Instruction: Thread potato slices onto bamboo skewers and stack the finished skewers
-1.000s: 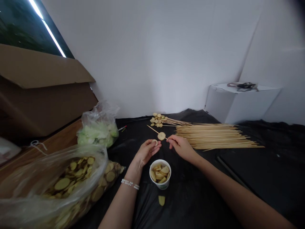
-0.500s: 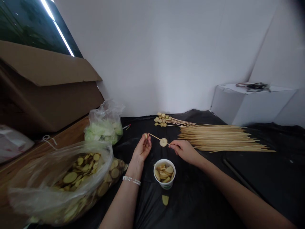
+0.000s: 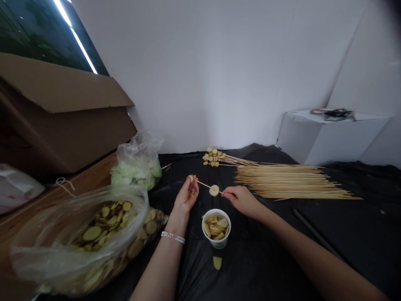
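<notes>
From the head camera, the right hand (image 3: 242, 201) pinches a bamboo skewer (image 3: 205, 184) with a pale potato slice (image 3: 214, 190) threaded midway — the left hand (image 3: 187, 196) lies half-open, its fingertips (image 3: 194, 186) curled round a second slice (image 3: 191, 178), mostly hidden. A paper cup (image 3: 217, 242) of slices stands just below, between the hands.

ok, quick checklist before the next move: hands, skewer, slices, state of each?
1. Skewer in right hand: ok, pinched at one end.
2. Potato slice on the skewer: ok, sits partway along the shaft.
3. Small slice in left hand: cannot tell whether the skewer tip has pierced it.
4. White paper cup: ok, upright, holding slices.
5. Loose slice on the black sheet: not ok, lying outside the cup.
6. Bundle of bare skewers: ok, lying flat beyond the right hand.
</notes>
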Action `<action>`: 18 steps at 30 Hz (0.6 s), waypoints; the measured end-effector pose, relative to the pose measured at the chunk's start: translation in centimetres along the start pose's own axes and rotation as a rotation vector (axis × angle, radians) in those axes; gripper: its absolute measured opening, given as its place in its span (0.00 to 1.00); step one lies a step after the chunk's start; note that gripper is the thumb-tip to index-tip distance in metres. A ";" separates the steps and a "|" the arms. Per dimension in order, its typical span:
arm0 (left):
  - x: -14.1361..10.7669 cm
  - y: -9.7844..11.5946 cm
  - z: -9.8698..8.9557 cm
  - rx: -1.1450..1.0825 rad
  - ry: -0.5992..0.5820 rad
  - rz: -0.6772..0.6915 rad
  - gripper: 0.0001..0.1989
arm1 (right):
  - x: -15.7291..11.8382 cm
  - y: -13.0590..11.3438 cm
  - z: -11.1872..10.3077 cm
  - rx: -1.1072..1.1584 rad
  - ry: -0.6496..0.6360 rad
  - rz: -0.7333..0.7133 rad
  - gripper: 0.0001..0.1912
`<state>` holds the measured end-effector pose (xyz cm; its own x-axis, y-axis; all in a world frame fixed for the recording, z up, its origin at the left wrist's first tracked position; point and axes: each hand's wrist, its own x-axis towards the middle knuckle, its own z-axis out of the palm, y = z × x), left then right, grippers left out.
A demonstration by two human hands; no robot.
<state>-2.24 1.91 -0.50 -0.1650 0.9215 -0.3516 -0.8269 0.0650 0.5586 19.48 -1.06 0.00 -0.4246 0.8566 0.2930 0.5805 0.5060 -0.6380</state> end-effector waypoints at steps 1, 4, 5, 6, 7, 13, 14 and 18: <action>0.0 0.0 0.0 0.000 0.001 0.001 0.04 | 0.0 0.0 0.0 -0.005 0.000 -0.003 0.13; 0.0 0.0 0.0 0.009 0.000 0.006 0.03 | 0.0 0.1 0.1 -0.024 -0.003 -0.010 0.13; 0.0 0.0 0.0 0.020 0.001 0.013 0.03 | 0.0 0.1 0.1 -0.029 -0.003 -0.009 0.13; 0.0 0.0 0.0 0.034 0.004 0.021 0.03 | 0.0 0.2 0.1 -0.034 -0.003 -0.007 0.14; 0.0 0.0 0.0 0.050 0.007 0.032 0.03 | 0.0 0.2 0.2 -0.040 -0.004 -0.004 0.14; 0.1 -0.3 -0.3 0.120 0.013 0.088 0.02 | -0.1 0.2 0.5 -0.107 -0.007 0.010 0.13; 0.1 -0.3 -0.4 0.128 0.014 0.093 0.02 | -0.1 0.2 0.5 -0.114 -0.012 0.015 0.13; 0.0 -0.5 -0.3 0.161 0.022 0.108 0.02 | -0.1 0.1 0.7 -0.130 -0.028 0.025 0.13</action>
<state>-2.03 1.79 -1.04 -0.2618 0.9178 -0.2986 -0.7075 0.0279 0.7062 19.09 -1.20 -0.59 -0.4275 0.8667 0.2570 0.6756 0.4952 -0.5461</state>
